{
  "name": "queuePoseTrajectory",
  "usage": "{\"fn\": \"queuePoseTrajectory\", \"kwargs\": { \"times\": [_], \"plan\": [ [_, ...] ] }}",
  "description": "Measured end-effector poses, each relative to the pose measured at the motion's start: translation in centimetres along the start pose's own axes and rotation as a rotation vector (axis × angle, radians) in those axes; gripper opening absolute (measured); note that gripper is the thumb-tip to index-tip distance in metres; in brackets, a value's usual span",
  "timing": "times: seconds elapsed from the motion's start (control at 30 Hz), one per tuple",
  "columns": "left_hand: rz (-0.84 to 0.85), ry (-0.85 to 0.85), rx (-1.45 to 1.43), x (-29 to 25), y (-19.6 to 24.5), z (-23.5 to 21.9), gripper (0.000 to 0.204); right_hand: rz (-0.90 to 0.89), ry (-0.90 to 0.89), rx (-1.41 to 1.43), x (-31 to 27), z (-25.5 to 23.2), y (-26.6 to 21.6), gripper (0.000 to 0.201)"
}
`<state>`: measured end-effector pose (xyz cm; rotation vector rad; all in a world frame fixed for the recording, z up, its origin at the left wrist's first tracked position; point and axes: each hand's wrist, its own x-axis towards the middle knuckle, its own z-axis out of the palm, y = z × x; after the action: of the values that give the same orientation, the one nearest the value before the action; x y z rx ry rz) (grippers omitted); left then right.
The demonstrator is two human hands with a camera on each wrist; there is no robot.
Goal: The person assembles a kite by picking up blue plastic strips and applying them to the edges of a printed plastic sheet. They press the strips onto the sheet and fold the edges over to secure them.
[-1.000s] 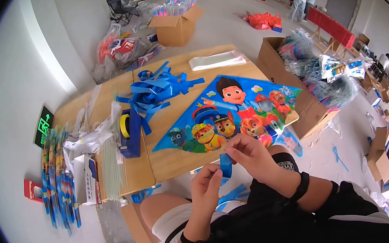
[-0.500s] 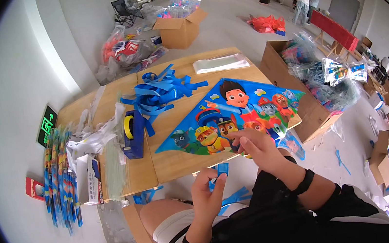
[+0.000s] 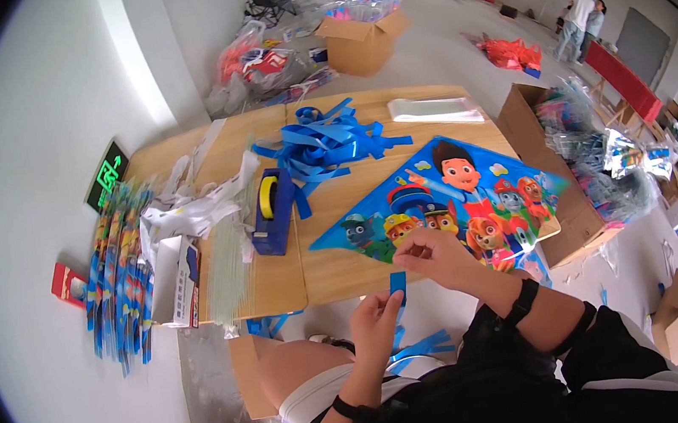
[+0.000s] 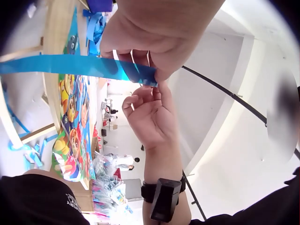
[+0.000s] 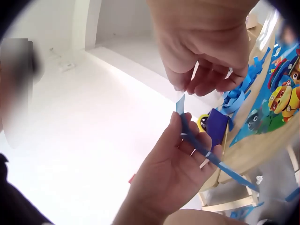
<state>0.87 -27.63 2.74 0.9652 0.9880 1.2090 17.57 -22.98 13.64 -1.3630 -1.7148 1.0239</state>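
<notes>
My left hand [image 3: 373, 322] pinches a blue ribbon strip [image 3: 398, 282] near its end, between thumb and fingers. The strip's short end points up, and in the right wrist view its long tail [image 5: 229, 171] hangs across the left fingers. My right hand [image 3: 442, 262] is just above, thumb and forefinger together right at the strip's tip; I cannot tell whether they hold it. Behind the hands, a kite-shaped blue sheet [image 3: 457, 196] printed with cartoon characters lies on the wooden table [image 3: 346, 266].
A pile of blue strips [image 3: 330, 140] lies at the table's back. To its left are a blue tape dispenser [image 3: 275, 228], a bundle of thin pale rods [image 3: 232, 277] and a white box [image 3: 172, 280]. A clear plastic stack [image 3: 435, 110] lies behind the sheet. A cardboard box [image 3: 528, 122] stands right.
Both hands held the strip at first. My right hand then moved up and away over the sheet, and is now back close to the strip's end. My left hand has risen slightly.
</notes>
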Motion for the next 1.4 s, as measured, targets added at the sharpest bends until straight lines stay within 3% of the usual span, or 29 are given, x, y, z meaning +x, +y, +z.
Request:
{"fn": "queuePoseTrajectory", "kwargs": {
  "times": [0.1, 0.27, 0.47, 0.53, 0.6, 0.97, 1.4],
  "plan": [
    [-0.045, 0.081, 0.098, 1.4, -3.0, -1.5, 0.022, -0.052, 0.045, -0.089, 3.4, 1.4, 2.1, 0.014],
    [-0.13, 0.27, 0.0, 3.3, -7.1, -3.3, 0.02, -0.009, 0.086, -0.171, 9.5, 3.8, 6.7, 0.014],
    [-0.251, 0.451, -0.234, 3.7, -9.6, -4.5, 0.022, -0.006, 0.063, -0.094, 15.3, 7.7, 12.6, 0.015],
    [-0.271, 0.491, -0.25, 3.9, -9.9, -4.6, 0.022, -0.08, 0.034, -0.264, 16.4, 8.7, 13.6, 0.016],
    [-0.286, 0.576, -0.26, 4.1, -10.0, -4.6, 0.023, -0.075, 0.03, -0.257, 17.1, 9.9, 14.5, 0.017],
    [-0.31, 0.63, -0.211, 4.8, -11.1, -5.3, 0.026, -0.039, 0.043, -0.328, 18.1, 11.9, 16.8, 0.016],
    [-0.326, 0.637, -0.186, 4.9, -10.9, -5.0, 0.027, -0.014, 0.065, -0.33, 17.7, 11.9, 15.6, 0.017]
  ]
}}
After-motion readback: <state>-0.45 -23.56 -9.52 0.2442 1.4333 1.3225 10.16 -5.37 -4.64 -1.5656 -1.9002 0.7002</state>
